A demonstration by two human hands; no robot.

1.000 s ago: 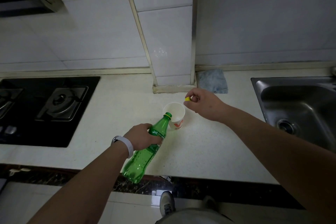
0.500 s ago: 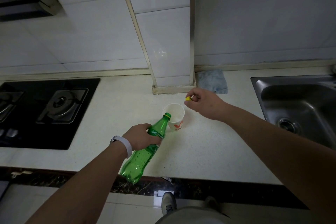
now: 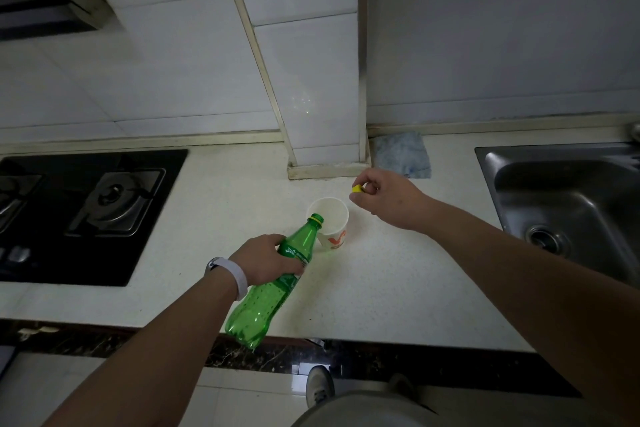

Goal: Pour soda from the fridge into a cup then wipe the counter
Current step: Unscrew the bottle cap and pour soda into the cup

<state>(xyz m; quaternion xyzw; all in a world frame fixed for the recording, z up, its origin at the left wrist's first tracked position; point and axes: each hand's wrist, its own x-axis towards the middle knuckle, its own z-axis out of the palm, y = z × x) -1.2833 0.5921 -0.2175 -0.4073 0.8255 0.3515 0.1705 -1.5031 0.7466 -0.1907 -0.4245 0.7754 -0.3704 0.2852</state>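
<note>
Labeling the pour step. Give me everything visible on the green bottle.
The green bottle is translucent plastic with a label band round its upper body and a yellow ring at its uncapped mouth. It is tilted, base toward the person and off the counter's front edge, neck over the rim of the white paper cup. The left hand grips it at the label. Its yellow cap is pinched in the right hand. No liquid stream is discernible.
</note>
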